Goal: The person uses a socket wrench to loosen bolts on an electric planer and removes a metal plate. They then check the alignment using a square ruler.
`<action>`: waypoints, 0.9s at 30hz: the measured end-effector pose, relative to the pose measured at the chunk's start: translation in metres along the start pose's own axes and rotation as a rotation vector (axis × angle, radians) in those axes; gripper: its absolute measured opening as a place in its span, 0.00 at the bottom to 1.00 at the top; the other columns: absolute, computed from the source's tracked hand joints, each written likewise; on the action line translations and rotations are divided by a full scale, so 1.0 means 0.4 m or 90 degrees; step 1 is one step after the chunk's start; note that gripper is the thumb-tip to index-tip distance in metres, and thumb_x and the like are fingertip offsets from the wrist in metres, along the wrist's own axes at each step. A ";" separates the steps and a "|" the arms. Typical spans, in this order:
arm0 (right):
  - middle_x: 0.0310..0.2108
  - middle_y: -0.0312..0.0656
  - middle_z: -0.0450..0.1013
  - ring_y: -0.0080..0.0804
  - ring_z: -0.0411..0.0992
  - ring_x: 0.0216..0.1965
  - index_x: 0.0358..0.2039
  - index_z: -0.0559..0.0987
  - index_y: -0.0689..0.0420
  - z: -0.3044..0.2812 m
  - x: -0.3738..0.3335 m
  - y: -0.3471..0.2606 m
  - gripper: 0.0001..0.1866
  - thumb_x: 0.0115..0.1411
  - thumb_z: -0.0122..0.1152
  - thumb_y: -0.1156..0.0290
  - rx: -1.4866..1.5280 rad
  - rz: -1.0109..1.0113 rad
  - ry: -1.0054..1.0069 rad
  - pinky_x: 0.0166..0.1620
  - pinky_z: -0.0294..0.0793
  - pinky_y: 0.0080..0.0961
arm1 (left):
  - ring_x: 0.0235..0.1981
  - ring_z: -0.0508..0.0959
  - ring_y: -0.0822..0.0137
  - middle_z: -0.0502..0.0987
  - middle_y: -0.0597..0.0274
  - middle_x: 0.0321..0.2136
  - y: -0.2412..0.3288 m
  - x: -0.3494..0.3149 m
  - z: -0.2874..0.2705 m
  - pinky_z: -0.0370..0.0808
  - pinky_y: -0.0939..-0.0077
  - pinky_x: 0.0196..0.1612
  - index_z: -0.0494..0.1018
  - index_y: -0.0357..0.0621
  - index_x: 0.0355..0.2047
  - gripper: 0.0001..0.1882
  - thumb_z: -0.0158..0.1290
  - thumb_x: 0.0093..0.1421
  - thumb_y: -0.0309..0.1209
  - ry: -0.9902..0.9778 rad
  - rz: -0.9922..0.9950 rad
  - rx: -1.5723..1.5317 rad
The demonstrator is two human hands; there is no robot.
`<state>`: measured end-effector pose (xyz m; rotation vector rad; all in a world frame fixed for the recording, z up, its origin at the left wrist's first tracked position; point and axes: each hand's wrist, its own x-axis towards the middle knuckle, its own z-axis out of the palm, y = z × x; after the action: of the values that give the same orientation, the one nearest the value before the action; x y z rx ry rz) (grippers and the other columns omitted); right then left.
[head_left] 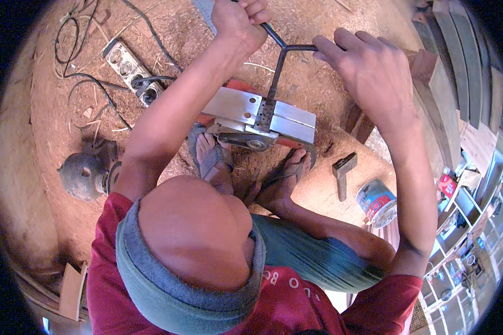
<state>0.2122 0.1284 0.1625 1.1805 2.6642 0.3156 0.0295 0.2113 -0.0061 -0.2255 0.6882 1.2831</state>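
An electric hand planer (229, 105) lies upside down on the ground between my sandalled feet, its silver sole plates facing up. On its dark cutter block (265, 116) stands the lower leg of a black three-way wrench (281, 60), tilted slightly. My left hand (237, 22) is closed round the wrench's upper left arm. The right-hand arm of the wrench is held by my right hand (371, 72), whose fingers curl over its end. Whether the wrench tip sits on a bolt is too small to tell.
Left of the planer lies a white power strip (129, 68) with dark cables. A round grey motor-like machine (82, 176) sits at the left. Right of my feet are a hammer (344, 166) and a paint bucket (376, 202). Curved wooden boards (450, 61) stack along the right. Shavings cover the ground.
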 end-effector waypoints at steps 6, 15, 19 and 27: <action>0.30 0.35 0.73 0.34 0.79 0.34 0.38 0.80 0.48 -0.010 0.016 -0.020 0.07 0.63 0.61 0.60 -0.022 -0.015 -0.019 0.33 0.81 0.36 | 0.13 0.50 0.77 0.54 0.75 0.15 0.008 0.008 -0.020 0.46 0.78 0.15 0.61 0.58 0.34 0.15 0.36 0.78 0.48 -0.007 -0.021 -0.007; 0.26 0.37 0.82 0.32 0.84 0.32 0.30 0.87 0.49 -0.115 0.064 -0.086 0.05 0.55 0.65 0.69 -0.026 0.021 -0.086 0.33 0.81 0.29 | 0.14 0.53 0.77 0.57 0.74 0.16 0.013 0.052 -0.038 0.50 0.81 0.15 0.64 0.54 0.35 0.17 0.37 0.78 0.47 -0.102 -0.155 0.001; 0.26 0.42 0.79 0.38 0.83 0.30 0.30 0.80 0.53 -0.149 0.091 -0.108 0.02 0.56 0.63 0.71 0.073 -0.020 -0.132 0.32 0.80 0.34 | 0.15 0.56 0.77 0.59 0.73 0.17 0.013 0.046 -0.029 0.53 0.82 0.15 0.66 0.52 0.35 0.19 0.36 0.79 0.48 -0.129 -0.190 0.042; 0.24 0.47 0.78 0.47 0.81 0.30 0.31 0.79 0.57 -0.079 0.047 -0.049 0.07 0.61 0.60 0.68 0.182 0.022 -0.146 0.34 0.79 0.44 | 0.15 0.56 0.76 0.59 0.73 0.18 0.040 0.011 -0.027 0.57 0.80 0.18 0.68 0.52 0.35 0.20 0.36 0.79 0.49 -0.095 -0.177 0.033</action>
<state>0.1775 0.1260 0.1852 1.2562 2.5463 -0.1932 0.0114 0.2139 -0.0137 -0.1740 0.5410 1.0043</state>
